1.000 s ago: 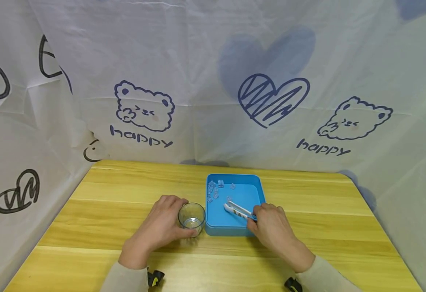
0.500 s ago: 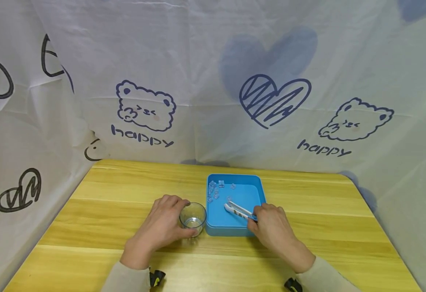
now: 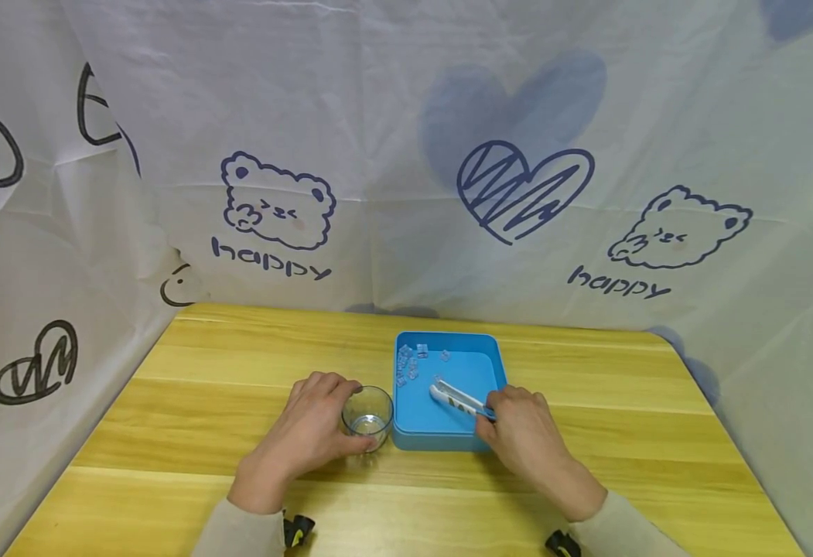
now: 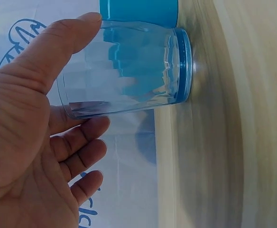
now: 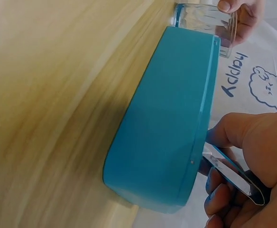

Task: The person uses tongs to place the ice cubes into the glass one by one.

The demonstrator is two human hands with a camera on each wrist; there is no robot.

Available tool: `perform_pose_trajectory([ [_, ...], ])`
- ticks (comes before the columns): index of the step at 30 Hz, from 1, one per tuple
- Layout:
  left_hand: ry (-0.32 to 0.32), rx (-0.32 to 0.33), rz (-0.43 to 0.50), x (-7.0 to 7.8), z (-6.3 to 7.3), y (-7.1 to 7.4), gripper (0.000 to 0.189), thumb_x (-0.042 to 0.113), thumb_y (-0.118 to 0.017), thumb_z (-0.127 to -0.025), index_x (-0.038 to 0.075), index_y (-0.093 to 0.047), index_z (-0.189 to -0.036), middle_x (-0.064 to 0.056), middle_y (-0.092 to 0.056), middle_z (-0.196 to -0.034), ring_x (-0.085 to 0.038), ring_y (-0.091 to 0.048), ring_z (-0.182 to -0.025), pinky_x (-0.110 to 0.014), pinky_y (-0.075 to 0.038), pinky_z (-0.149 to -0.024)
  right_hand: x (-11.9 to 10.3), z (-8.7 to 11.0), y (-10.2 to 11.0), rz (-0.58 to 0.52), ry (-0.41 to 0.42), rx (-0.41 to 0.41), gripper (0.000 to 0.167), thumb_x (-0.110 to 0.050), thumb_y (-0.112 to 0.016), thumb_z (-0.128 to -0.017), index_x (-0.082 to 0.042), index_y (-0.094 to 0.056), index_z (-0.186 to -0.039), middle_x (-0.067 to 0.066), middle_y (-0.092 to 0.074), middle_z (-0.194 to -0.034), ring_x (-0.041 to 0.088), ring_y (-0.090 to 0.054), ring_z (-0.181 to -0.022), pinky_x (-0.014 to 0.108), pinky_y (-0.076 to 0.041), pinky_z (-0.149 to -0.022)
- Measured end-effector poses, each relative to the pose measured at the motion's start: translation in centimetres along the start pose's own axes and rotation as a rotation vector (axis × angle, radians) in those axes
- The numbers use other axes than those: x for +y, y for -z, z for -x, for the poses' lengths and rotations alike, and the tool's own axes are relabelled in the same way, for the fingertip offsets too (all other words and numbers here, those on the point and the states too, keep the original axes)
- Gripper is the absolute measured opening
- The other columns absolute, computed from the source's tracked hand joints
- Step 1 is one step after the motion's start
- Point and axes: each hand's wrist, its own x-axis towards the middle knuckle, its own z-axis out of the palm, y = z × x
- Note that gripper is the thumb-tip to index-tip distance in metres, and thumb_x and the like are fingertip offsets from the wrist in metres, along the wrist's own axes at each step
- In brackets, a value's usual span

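Observation:
My left hand (image 3: 309, 425) holds a clear drinking glass (image 3: 368, 422) between thumb and fingers. The glass stands upright on the table, just left of a square blue box (image 3: 441, 442). In the left wrist view the thumb lies along one side of the glass (image 4: 138, 71), near its rim, and the other fingers curve on the opposite side. My right hand (image 3: 527, 433) grips white tongs (image 3: 455, 400) over the box's front right edge. Their tips sit low inside the box by a small clear cube; whether they touch it, I cannot tell.
Several small clear cubes (image 3: 406, 363) cluster along the box's left wall, with a lone cube (image 3: 445, 355) near the back. A wooden table (image 3: 239, 363) carries everything. Patterned white cloth (image 3: 392, 155) hangs behind and at the sides.
My right hand and the tongs have shifted slightly to the right, and the tongs' tips have moved a little. The left hand stays on the glass.

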Motion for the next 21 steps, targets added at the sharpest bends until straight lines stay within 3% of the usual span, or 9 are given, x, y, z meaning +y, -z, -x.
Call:
perform_pose_trajectory([
  [9,-0.003,0.002,0.010,-0.1,-0.1,-0.1,0.081,0.056,-0.092,-0.075,0.009,-0.066,-0.136,-0.008,-0.066,-0.130,-0.031,-0.054,-0.126,-0.053,-0.042,-0.110,-0.2,0.0,1.2,-0.008,0.003,0.024,0.020,-0.019,-0.080,-0.090,-0.009,-0.067,-0.079,-0.002,-0.048,-0.069,0.015,-0.041,-0.064,0.033,-0.034,-0.065],
  [21,0.000,-0.005,0.028,0.0,-0.1,-0.1,0.081,0.054,-0.092,-0.076,0.008,-0.066,-0.137,-0.008,-0.066,-0.130,-0.031,-0.054,-0.126,-0.053,-0.042,-0.109,-2.9,0.5,3.9,-0.109,0.120,0.134,0.018,-0.017,-0.085,-0.087,-0.012,-0.069,-0.081,-0.005,-0.059,-0.076,0.012,-0.049,-0.070,0.034,-0.043,-0.070],
])
